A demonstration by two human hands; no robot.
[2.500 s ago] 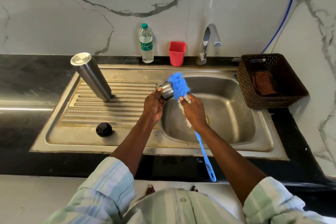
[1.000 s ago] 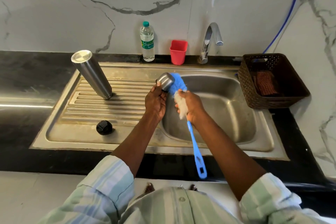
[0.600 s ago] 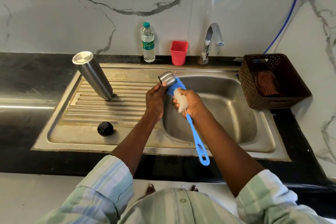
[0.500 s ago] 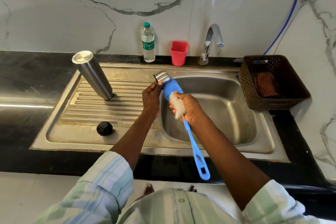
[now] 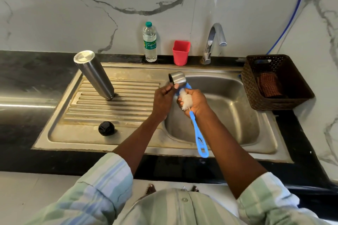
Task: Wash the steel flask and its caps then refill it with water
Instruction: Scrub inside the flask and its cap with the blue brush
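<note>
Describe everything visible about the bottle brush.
The bottle brush has a slim bright-blue plastic handle with slotted cut-outs near its free end, white bristles, and blue bristles at its tip. The right hand grips it around the white bristles, handle slanting down toward the person over the sink basin. Its blue tip is mostly hidden behind the steel cap, held by the left hand; whether it touches the cap cannot be told.

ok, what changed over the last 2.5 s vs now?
The brush went from scrubbing with its blue head up beside the steel cap to the head tucked behind the cap, handle swinging lower left. The left hand lifted the cap slightly up and back. Both grips unchanged: left on cap, right hand on brush. Flask, black cap, bottle, red cup stayed put.
</note>
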